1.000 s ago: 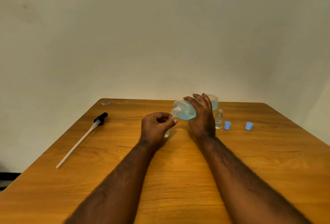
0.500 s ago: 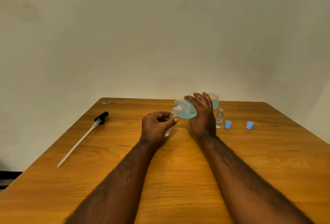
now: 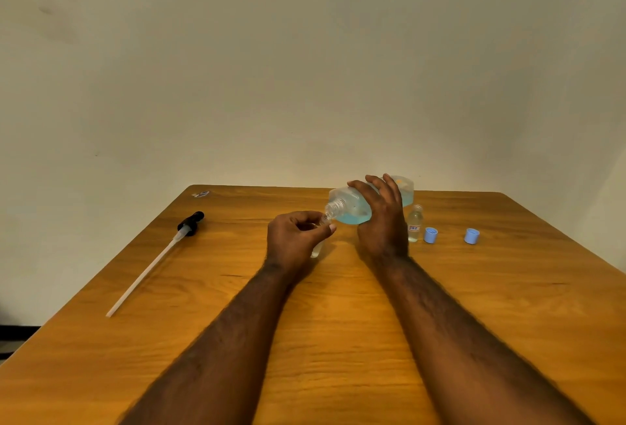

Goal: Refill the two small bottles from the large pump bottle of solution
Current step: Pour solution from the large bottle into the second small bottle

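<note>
At table (image 3: 338, 329), two small bottles (image 3: 415, 224) (image 3: 317, 249), two blue caps (image 3: 431, 235) (image 3: 471, 236)

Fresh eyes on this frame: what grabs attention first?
First, the large bottle, tipped over with blue liquid inside, is gripped by the right hand at centre, its open neck at the small bottle that the left hand holds. Next, the pump head with its long tube lying far left on the table; then the second small bottle and two blue caps right of the hands.
</note>
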